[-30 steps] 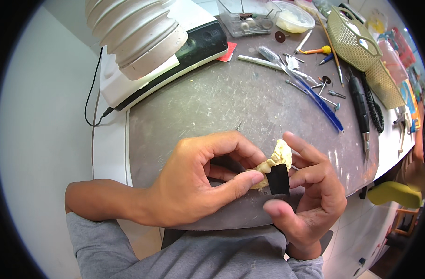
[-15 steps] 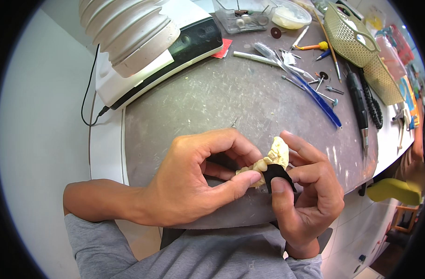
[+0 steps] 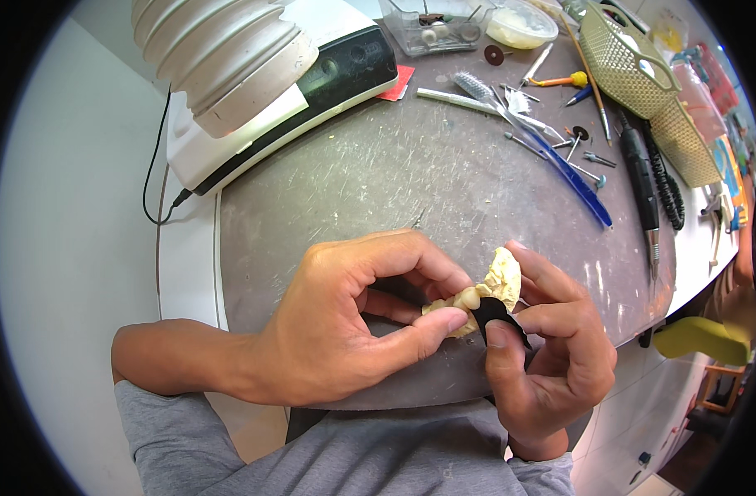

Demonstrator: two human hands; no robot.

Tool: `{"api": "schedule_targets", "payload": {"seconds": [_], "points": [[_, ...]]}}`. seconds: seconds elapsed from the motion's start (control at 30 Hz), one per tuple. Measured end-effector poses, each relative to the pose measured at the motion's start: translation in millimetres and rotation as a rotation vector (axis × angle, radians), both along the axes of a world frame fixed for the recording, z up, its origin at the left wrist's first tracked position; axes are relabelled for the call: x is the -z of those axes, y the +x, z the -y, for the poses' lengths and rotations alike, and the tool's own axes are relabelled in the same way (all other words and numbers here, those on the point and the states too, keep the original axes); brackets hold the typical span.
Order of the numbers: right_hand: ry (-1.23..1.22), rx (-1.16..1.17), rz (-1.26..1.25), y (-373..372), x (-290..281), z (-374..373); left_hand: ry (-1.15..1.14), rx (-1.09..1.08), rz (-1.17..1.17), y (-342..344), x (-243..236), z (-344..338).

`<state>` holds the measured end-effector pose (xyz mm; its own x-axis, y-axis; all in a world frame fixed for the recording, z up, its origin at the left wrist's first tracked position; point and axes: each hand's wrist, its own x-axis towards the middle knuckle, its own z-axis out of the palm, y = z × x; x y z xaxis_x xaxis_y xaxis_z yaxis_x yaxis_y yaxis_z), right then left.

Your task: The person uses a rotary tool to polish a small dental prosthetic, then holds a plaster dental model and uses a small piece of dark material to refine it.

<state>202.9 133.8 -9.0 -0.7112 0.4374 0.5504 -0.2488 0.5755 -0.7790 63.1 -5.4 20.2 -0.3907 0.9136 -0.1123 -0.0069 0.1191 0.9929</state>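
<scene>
A pale yellow dental cast (image 3: 502, 279) with tooth shapes is held over the near part of the grey table. My left hand (image 3: 357, 318) is closed on its left end, thumb in front and fingers behind. My right hand (image 3: 560, 343) pinches a thin, curved black strip (image 3: 495, 312) between thumb and fingers. The strip lies against the cast, beside the teeth. My right index fingertip reaches close to the cast's upper right edge; whether it touches is hard to see. Fingers hide much of the cast's left part.
At the far left stands a white and black machine (image 3: 270, 124) with a ribbed hose (image 3: 221, 58). A blue-handled brush (image 3: 572, 178), several small rotary bits and a black handpiece (image 3: 638, 182) lie right. Beige baskets (image 3: 626, 70) and a clear box (image 3: 432, 33) stand behind.
Both hands hold the same grips. The cast, the black strip and my right hand have shifted very slightly right and down in the view.
</scene>
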Motion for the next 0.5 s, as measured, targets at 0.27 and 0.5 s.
{"api": "schedule_targets", "payload": {"seconds": [0.27, 0.5], "points": [[-0.019, 0.012, 0.007, 1.2, 1.3, 0.6, 0.025, -0.008, -0.03, 0.2, 2.4, -0.8], [-0.041, 0.006, 0.004, 2.2, 4.0, 0.7, 0.02, 0.004, -0.038, -0.5, 2.1, 0.3]]}}
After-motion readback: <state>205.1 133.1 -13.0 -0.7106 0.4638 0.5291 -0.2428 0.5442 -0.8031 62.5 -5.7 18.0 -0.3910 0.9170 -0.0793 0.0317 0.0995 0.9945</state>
